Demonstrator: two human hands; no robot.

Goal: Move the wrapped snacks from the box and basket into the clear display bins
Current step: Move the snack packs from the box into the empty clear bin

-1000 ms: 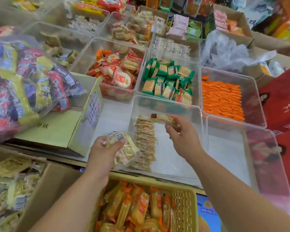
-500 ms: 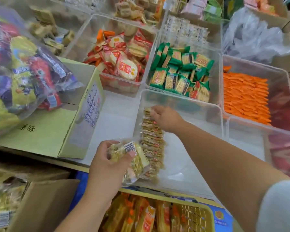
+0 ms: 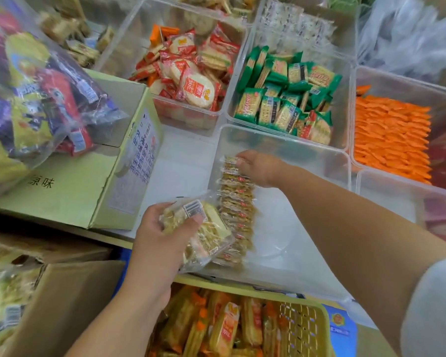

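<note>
Fingers of the left hand point(image 3: 160, 238) are curled round a handful of wrapped snacks point(image 3: 206, 233), with the thumb lying across the top beside a barcode label. They hold it over the near left corner of a clear bin point(image 3: 283, 140) on the white bench point(image 3: 186, 161). Inside that bin, one row of wrapped snacks point(image 3: 236, 202) stands on edge along the left wall, running from near side to far. The right hand point(image 3: 260, 168) reaches in from the right. Its fingers point(image 3: 241, 161) are bent down over the farthest pack of the row and touch its wrapper; whether they pinch it or only press it cannot be told.

By count:
- One row of about ten packs shows, its nearest ones hidden behind the handful.
- The handful holds several packs, too blurred to number.
- Three filled bins lie beyond: red packs point(image 3: 191, 73), green packs point(image 3: 286, 99) and orange packs point(image 3: 389, 135).
- One yellow basket point(image 3: 304, 328) of orange-and-yellow packs sits nearest the person.
- One brown cardboard box point(image 3: 62, 292) is at lower left.
- One pale green carton point(image 3: 62, 191) bears one clear bag point(image 3: 36, 94) of mixed packs.
</note>
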